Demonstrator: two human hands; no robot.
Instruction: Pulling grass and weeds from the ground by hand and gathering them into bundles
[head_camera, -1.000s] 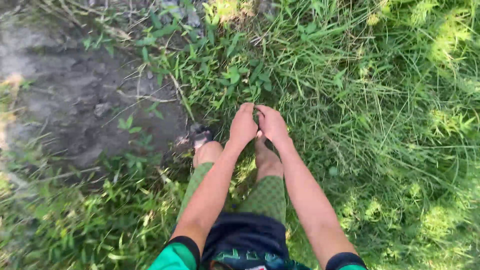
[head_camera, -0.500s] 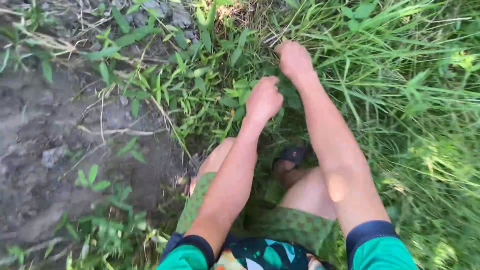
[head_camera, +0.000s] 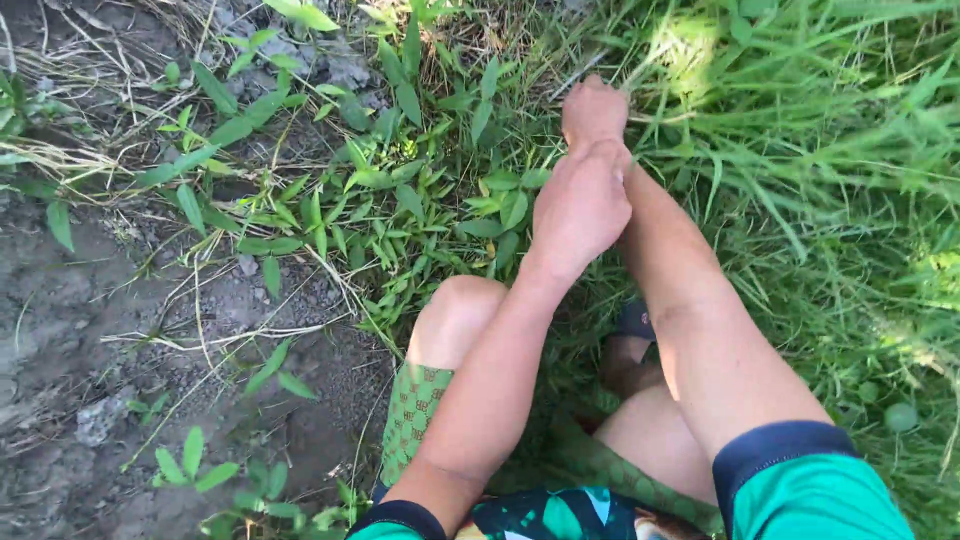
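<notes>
I am crouched at the edge of a grass patch, knees bent under me. My right hand (head_camera: 592, 110) is a closed fist at the base of the tall green grass (head_camera: 760, 140), apparently gripping a few stems. My left hand (head_camera: 580, 205) sits just below it, touching my right wrist, its back to the camera and its fingers curled under and hidden. Low broad-leaved weeds (head_camera: 400, 200) grow directly left of both hands.
Bare grey soil (head_camera: 120, 320) with dry stalks and small stones covers the left half. Dense tall grass fills the right side. My knees in green patterned shorts (head_camera: 415, 410) and a dark sandal (head_camera: 632, 320) are below the hands.
The view has dropped closer to the ground as I crouched. My left hand moved up and right until it met my right wrist; the right hand stayed in the grass.
</notes>
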